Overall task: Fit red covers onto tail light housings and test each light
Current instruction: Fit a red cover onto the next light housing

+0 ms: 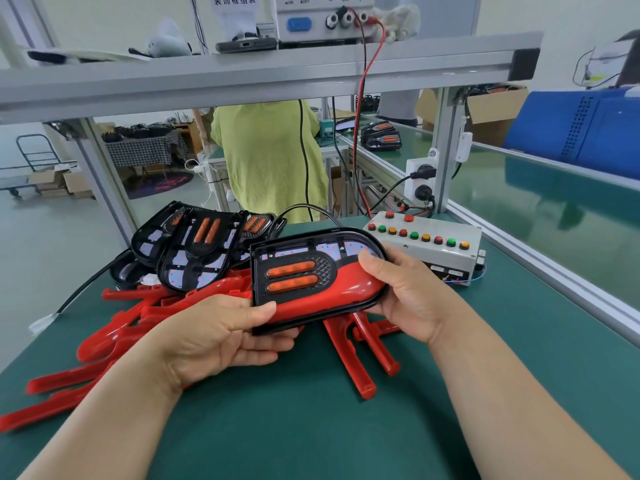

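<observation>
Both hands are on the housing [327,268], held just above the green table [311,427]. The left hand [221,337] pinches the near-left corner, thumb [252,311] flat on the red cover [332,299], fingers [259,356] curled underneath. The right hand [412,296] clamps the rounded end, thumb on top, its fingers hidden behind. The cover lies along the housing's near edge. To the left, spare covers [114,337] and other housings [194,247] lie piled; the button box [436,251] sits behind.
</observation>
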